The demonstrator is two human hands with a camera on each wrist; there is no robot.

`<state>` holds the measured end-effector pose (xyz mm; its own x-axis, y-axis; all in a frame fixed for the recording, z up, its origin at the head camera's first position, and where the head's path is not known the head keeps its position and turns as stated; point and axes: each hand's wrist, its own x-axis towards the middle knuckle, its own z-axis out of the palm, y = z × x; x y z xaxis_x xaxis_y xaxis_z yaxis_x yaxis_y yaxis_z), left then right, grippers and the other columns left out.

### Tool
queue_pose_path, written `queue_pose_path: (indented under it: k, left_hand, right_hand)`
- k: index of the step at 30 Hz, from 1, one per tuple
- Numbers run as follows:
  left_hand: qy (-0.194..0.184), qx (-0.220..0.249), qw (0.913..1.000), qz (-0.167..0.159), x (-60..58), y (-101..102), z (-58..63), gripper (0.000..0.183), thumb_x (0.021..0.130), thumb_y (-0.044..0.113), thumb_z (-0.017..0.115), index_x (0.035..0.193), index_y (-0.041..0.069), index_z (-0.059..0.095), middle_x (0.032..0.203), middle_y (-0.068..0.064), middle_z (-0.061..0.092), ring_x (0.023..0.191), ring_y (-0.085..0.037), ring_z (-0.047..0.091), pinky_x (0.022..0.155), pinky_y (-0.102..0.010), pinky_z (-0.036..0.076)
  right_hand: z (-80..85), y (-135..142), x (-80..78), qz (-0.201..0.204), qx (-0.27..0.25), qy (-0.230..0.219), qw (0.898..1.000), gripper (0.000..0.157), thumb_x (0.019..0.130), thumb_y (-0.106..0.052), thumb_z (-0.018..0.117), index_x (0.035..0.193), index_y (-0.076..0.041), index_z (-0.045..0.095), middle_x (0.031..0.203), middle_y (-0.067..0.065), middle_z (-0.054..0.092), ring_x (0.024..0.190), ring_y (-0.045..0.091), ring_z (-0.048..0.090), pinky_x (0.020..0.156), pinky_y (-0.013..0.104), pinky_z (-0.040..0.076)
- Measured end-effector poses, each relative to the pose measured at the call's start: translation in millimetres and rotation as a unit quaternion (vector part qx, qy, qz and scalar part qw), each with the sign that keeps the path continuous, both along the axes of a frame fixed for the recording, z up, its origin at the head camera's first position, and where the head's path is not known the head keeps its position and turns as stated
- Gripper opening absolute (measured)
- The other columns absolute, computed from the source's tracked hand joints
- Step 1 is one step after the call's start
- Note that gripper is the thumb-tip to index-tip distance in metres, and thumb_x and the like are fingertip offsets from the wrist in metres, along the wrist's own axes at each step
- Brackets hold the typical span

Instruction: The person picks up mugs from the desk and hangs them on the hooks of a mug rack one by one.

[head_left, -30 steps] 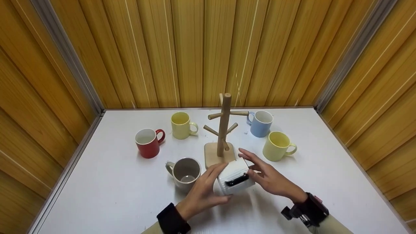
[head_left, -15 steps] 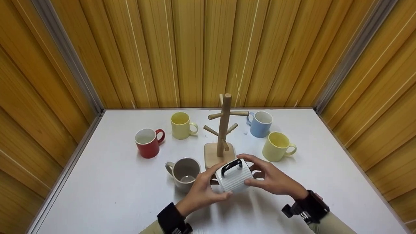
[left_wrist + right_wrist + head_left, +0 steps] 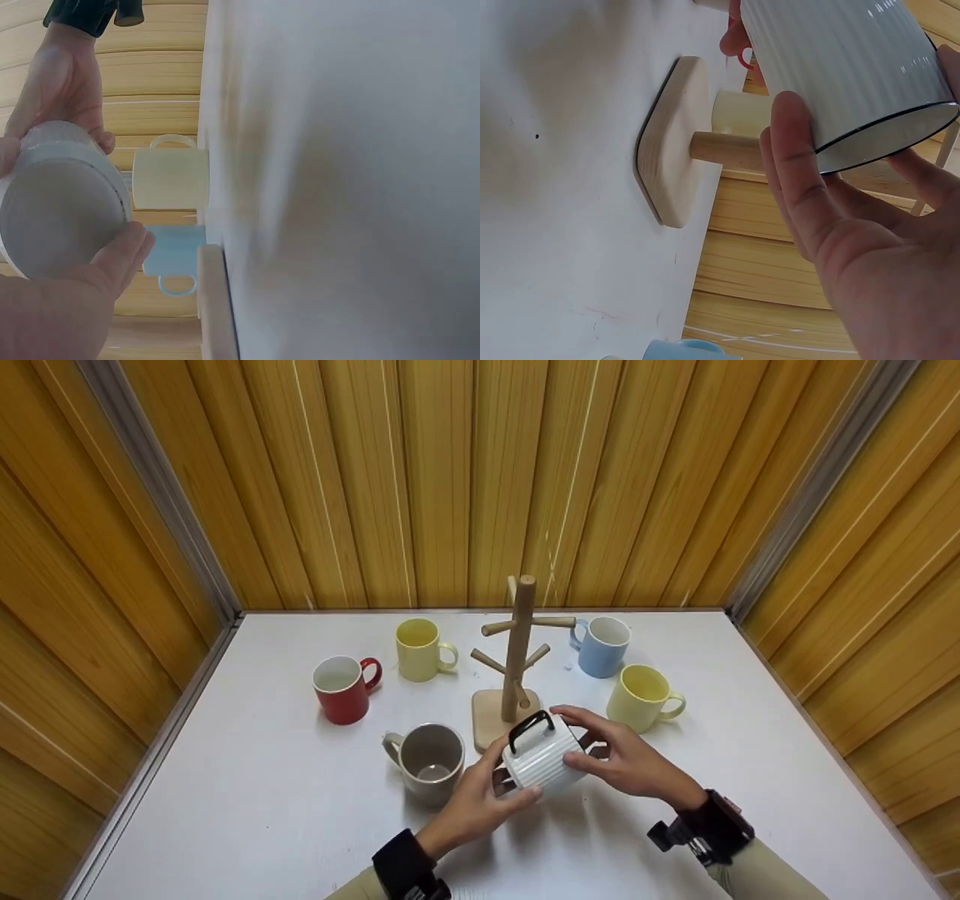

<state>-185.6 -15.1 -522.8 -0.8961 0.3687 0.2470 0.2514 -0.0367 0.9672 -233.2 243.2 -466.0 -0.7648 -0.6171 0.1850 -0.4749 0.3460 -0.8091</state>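
Both hands hold a white ribbed mug (image 3: 546,759) tipped on its side in the air, just in front of the wooden mug tree's base (image 3: 491,724). My left hand (image 3: 478,801) grips the bottom end, whose round base (image 3: 64,217) faces the left wrist camera. At the dark-rimmed mouth, my right hand (image 3: 634,761) grips with thumb and fingers; the right wrist view shows the mouth's opening (image 3: 889,139). The mug's black handle (image 3: 530,723) points up and away from me. Some fingers of each hand are hidden behind the mug.
A grey mug (image 3: 430,765) stands close beside my left hand. Farther back are a red mug (image 3: 342,694), a yellow mug (image 3: 420,652), a blue mug (image 3: 602,649) and another yellow mug (image 3: 637,699). The mug tree's post (image 3: 517,652) carries several bare pegs.
The white mug has been rolled between my hands, so its black handle has gone from the side facing me to the top. It is now slightly farther forward.
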Motion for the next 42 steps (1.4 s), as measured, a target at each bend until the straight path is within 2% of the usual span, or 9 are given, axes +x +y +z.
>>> queue_pose_path:
  k: [4,9,17,24,32,39,42]
  left_hand:
    - [-0.026,0.021,0.9994,-0.013,-2.2,2.2,-3.3,0.079,0.094,0.012,0.075,0.159,0.009,0.029,0.147,-0.02,0.049,0.129,-0.031,0.059,0.101,-0.033,0.053]
    - [-0.033,0.026,0.9991,-0.008,-6.6,4.7,-6.0,0.079,0.098,0.012,0.07,0.161,0.005,0.022,0.154,-0.027,0.04,0.134,-0.039,0.053,0.102,-0.033,0.052]
    - [-0.036,0.012,0.9993,0.007,-11.9,7.6,-8.7,0.073,0.103,0.012,0.063,0.16,0.0,0.02,0.158,-0.032,0.034,0.137,-0.04,0.048,0.106,-0.034,0.049]
    - [-0.053,0.004,0.9985,0.014,-15.2,9.7,-10.4,0.075,0.105,0.014,0.06,0.161,-0.003,0.014,0.161,-0.031,0.029,0.141,-0.039,0.045,0.108,-0.035,0.047]
    - [-0.055,-0.017,0.998,0.025,-18.5,11.3,-13.9,0.076,0.106,0.02,0.058,0.162,-0.003,0.011,0.159,-0.032,0.031,0.139,-0.04,0.046,0.109,-0.038,0.046]
    - [-0.059,-0.015,0.9975,0.037,-21.3,14.5,-13.6,0.074,0.107,0.018,0.057,0.162,-0.002,0.011,0.157,-0.03,0.037,0.14,-0.036,0.047,0.111,-0.041,0.044]
    - [-0.055,-0.009,0.9974,0.045,-22.0,15.3,-13.5,0.073,0.107,0.015,0.056,0.161,-0.004,0.012,0.156,-0.032,0.037,0.141,-0.038,0.045,0.112,-0.043,0.043]
  right_hand:
    - [-0.1,-1.5,-4.5,-0.014,0.006,0.01,1.0,0.059,0.099,-0.02,0.071,0.153,-0.014,0.048,0.142,0.01,0.059,0.095,0.023,0.069,0.078,0.035,0.061]
    - [2.5,-5.9,-9.8,-0.031,0.016,0.023,0.999,0.06,0.098,-0.025,0.071,0.153,-0.015,0.049,0.141,0.01,0.061,0.094,0.023,0.069,0.076,0.034,0.061]
    - [-3.1,-10.1,-19.8,-0.049,0.037,0.055,0.997,0.057,0.099,-0.027,0.07,0.151,-0.011,0.051,0.141,0.009,0.062,0.087,0.022,0.069,0.071,0.032,0.059]
    - [-6.4,-11.0,-27.4,-0.054,0.047,0.057,0.996,0.054,0.101,-0.027,0.068,0.15,-0.011,0.052,0.133,0.01,0.066,0.083,0.022,0.067,0.066,0.029,0.056]
    - [-5.8,-12.8,-33.0,-0.056,0.061,0.065,0.994,0.054,0.102,-0.028,0.065,0.15,-0.007,0.052,0.14,0.012,0.062,0.082,0.019,0.065,0.069,0.027,0.056]
    - [-6.9,-13.5,-37.4,-0.066,0.076,0.072,0.992,0.052,0.103,-0.031,0.064,0.151,-0.013,0.052,0.138,0.009,0.064,0.077,0.016,0.062,0.067,0.026,0.053]
    - [-7.7,-15.3,-39.6,-0.067,0.079,0.079,0.992,0.053,0.103,-0.031,0.063,0.151,-0.012,0.052,0.139,0.01,0.063,0.075,0.015,0.061,0.066,0.027,0.053]
